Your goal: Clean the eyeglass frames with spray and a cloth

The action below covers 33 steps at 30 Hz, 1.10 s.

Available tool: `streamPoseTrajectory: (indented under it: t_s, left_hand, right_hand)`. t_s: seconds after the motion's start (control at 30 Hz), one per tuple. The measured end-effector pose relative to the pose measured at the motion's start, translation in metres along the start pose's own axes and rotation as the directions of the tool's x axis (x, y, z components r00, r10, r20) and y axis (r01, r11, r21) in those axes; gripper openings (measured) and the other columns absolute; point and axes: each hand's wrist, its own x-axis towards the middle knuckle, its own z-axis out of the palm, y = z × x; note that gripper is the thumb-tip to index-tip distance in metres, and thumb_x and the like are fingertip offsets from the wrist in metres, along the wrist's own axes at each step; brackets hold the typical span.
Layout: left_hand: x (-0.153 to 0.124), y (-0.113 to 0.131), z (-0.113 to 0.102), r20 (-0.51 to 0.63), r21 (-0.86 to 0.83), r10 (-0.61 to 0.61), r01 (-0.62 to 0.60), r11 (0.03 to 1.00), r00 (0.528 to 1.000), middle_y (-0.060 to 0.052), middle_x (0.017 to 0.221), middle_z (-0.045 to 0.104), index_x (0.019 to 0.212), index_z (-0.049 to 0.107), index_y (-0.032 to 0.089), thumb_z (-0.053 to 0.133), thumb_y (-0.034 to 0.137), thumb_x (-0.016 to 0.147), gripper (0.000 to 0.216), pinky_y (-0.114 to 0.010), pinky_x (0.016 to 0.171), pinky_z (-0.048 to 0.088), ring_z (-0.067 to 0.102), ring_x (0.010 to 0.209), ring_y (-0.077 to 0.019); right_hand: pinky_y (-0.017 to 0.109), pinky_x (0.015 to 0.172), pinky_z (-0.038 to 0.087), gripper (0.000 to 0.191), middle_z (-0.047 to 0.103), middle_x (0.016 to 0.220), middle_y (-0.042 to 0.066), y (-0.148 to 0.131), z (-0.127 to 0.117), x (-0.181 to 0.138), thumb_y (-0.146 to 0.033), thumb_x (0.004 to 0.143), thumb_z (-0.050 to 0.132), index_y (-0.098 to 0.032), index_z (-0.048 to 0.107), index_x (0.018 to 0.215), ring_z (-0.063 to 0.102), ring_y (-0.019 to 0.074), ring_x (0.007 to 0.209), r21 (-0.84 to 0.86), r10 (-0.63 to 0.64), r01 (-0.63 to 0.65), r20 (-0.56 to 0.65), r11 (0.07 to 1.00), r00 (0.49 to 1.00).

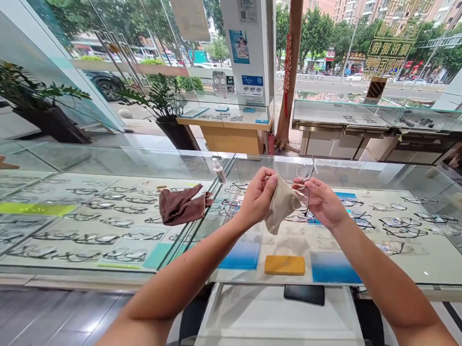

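Above a glass display counter [99, 157], my left hand [258, 195] is closed on a beige cleaning cloth [279, 210] that hangs down between my hands. My right hand [323, 202] pinches a pair of thin-framed glasses [304, 172], one clear lens sticking up above the fingers. The cloth is pressed against the glasses where the two hands meet.
A brown cloth [182, 205] and a small spray bottle [219, 170] lie on the counter to the left. Several rows of glasses fill the case below. A yellow pad [285, 265] and a dark phone-like slab [304, 294] sit near me. Potted plants and more counters stand beyond.
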Motion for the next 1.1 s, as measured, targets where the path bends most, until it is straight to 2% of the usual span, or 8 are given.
streamPoseTrajectory:
  t_s: [0.13, 0.37, 0.6, 0.67, 0.73, 0.83, 0.93, 1.1]
  left_hand:
    - [-0.004, -0.002, 0.000, 0.005, 0.093, 0.072, -0.072, 0.993, 0.997, 0.005, 0.069, 0.050, 0.092, 0.048, 0.023, 0.054, 0.073, 0.097, 0.051, -0.025, 0.053, 0.033, 0.042, 0.057, -0.0107]
    - [-0.013, -0.003, -0.002, 0.084, 0.354, 0.247, -0.260, 0.898, 0.965, 0.002, 0.072, 0.059, 0.093, 0.056, 0.021, 0.046, 0.057, 0.106, 0.040, -0.025, 0.058, 0.039, 0.050, 0.060, -0.0117]
    - [-0.021, 0.004, 0.001, 0.318, 0.316, 0.408, -0.502, 0.805, 0.856, -0.001, 0.071, 0.067, 0.088, 0.064, 0.020, 0.051, 0.035, 0.105, 0.026, -0.026, 0.066, 0.046, 0.059, 0.065, -0.0130]
    - [-0.021, 0.003, 0.002, 0.200, 0.367, 0.399, -0.446, 0.817, 0.895, -0.001, 0.070, 0.064, 0.084, 0.064, 0.020, 0.054, 0.035, 0.103, 0.026, -0.028, 0.068, 0.046, 0.058, 0.067, -0.0138]
    - [-0.019, 0.001, 0.003, 0.039, 0.398, 0.291, -0.282, 0.873, 0.956, -0.003, 0.081, 0.067, 0.089, 0.065, 0.019, 0.062, 0.039, 0.099, 0.022, -0.030, 0.075, 0.048, 0.060, 0.076, -0.0154]
    - [-0.013, -0.002, 0.003, 0.100, 0.273, -0.011, -0.017, 0.962, 0.995, -0.005, 0.096, 0.071, 0.099, 0.068, 0.018, 0.071, 0.052, 0.091, 0.035, -0.032, 0.084, 0.050, 0.064, 0.087, -0.0172]
    - [-0.008, -0.005, 0.003, 0.333, 0.098, -0.222, 0.201, 0.975, 0.916, -0.003, 0.080, 0.065, 0.088, 0.068, 0.015, 0.070, 0.068, 0.088, 0.053, -0.028, 0.070, 0.047, 0.058, 0.073, -0.0143]
    - [-0.005, -0.008, 0.004, 0.470, -0.128, -0.286, 0.385, 0.914, 0.835, -0.003, 0.077, 0.064, 0.090, 0.073, 0.012, 0.083, 0.066, 0.078, 0.057, -0.024, 0.065, 0.045, 0.057, 0.070, -0.0124]
  right_hand:
    - [0.023, 0.072, 0.056, 0.036, 0.082, 0.104, 0.004, 0.007, 0.009, -0.003, -0.045, 0.063, 0.100, -0.021, 0.076, 0.075, 0.070, 0.0117, 0.084, -0.040, 0.028, -0.028, -0.019, 0.999, 0.999]
    - [0.022, 0.063, 0.050, 0.047, 0.073, 0.077, -0.001, 0.012, 0.015, -0.003, -0.051, 0.054, 0.101, -0.019, 0.072, 0.072, 0.061, 0.0083, 0.067, -0.093, -0.019, 0.010, -0.099, 0.996, 0.995]
    - [0.022, 0.047, 0.034, 0.048, 0.058, 0.063, -0.006, 0.010, 0.017, -0.007, -0.054, 0.060, 0.098, -0.020, 0.068, 0.075, 0.043, 0.0057, 0.052, -0.166, -0.108, 0.086, -0.128, 0.982, 0.986]
    - [0.022, 0.046, 0.033, 0.049, 0.060, 0.065, -0.005, 0.009, 0.016, -0.007, -0.055, 0.059, 0.098, -0.020, 0.067, 0.073, 0.043, 0.0057, 0.052, -0.155, -0.113, 0.093, -0.127, 0.984, 0.985]
    - [0.022, 0.045, 0.032, 0.048, 0.060, 0.066, -0.005, 0.008, 0.016, -0.007, -0.055, 0.060, 0.098, -0.021, 0.067, 0.073, 0.042, 0.0057, 0.052, -0.149, -0.113, 0.095, -0.119, 0.984, 0.987]
    - [0.022, 0.045, 0.031, 0.046, 0.059, 0.067, -0.005, 0.007, 0.015, -0.007, -0.054, 0.061, 0.098, -0.021, 0.068, 0.072, 0.040, 0.0057, 0.052, -0.157, -0.130, 0.115, -0.094, 0.981, 0.987]
    - [0.021, 0.046, 0.031, 0.045, 0.057, 0.068, -0.005, 0.008, 0.013, -0.007, -0.053, 0.063, 0.097, -0.021, 0.068, 0.073, 0.040, 0.0059, 0.053, -0.170, -0.135, 0.123, -0.061, 0.978, 0.989]
    - [0.023, 0.054, 0.039, 0.041, 0.060, 0.076, -0.003, 0.011, 0.013, -0.004, -0.052, 0.067, 0.095, -0.021, 0.070, 0.076, 0.050, 0.0091, 0.064, -0.230, -0.192, 0.180, -0.031, 0.956, 0.981]
